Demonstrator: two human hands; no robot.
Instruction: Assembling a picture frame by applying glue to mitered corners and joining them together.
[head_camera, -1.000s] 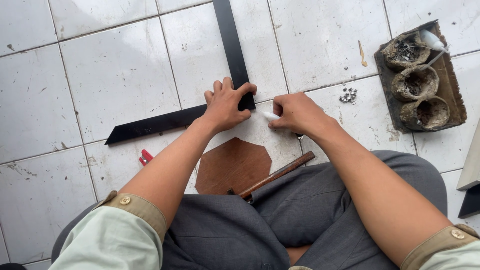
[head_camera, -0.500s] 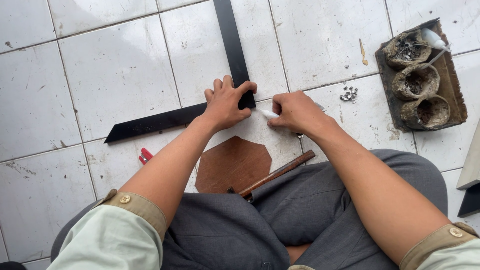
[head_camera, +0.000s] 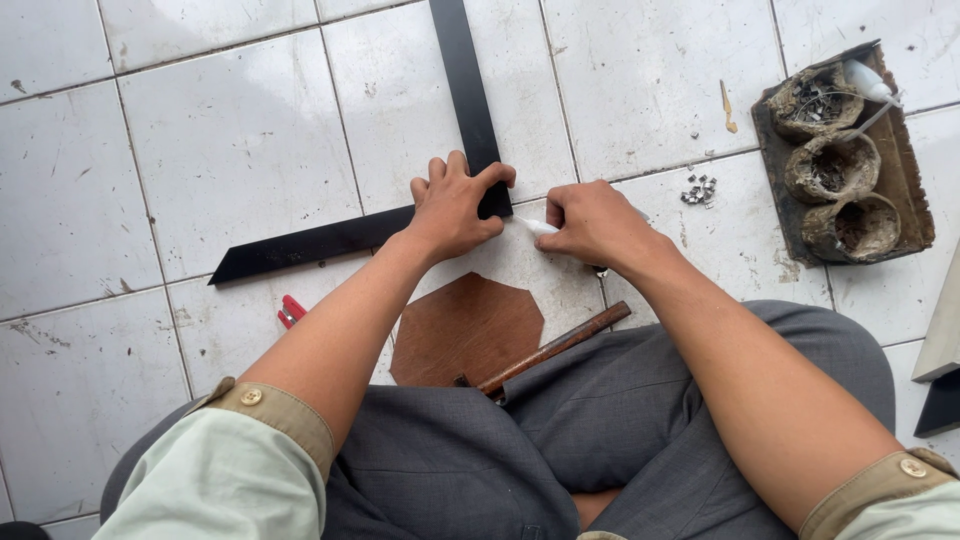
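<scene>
Two black frame strips (head_camera: 462, 90) meet in an L-shaped corner on the white tiled floor. My left hand (head_camera: 455, 205) presses flat on that corner joint, fingers wrapped over the upright strip. My right hand (head_camera: 595, 222) is closed around a small white tube (head_camera: 535, 227) whose tip points at the corner, just right of my left hand. A brown octagonal board (head_camera: 468, 325) lies on the floor in front of my crossed legs.
A brown wooden handle (head_camera: 555, 346) rests on my right knee and the board. A red tool (head_camera: 291, 312) pokes out beside my left forearm. At right a dark tray (head_camera: 908, 175) holds three crusty bowls with small metal parts; loose metal pieces (head_camera: 698, 189) lie nearby.
</scene>
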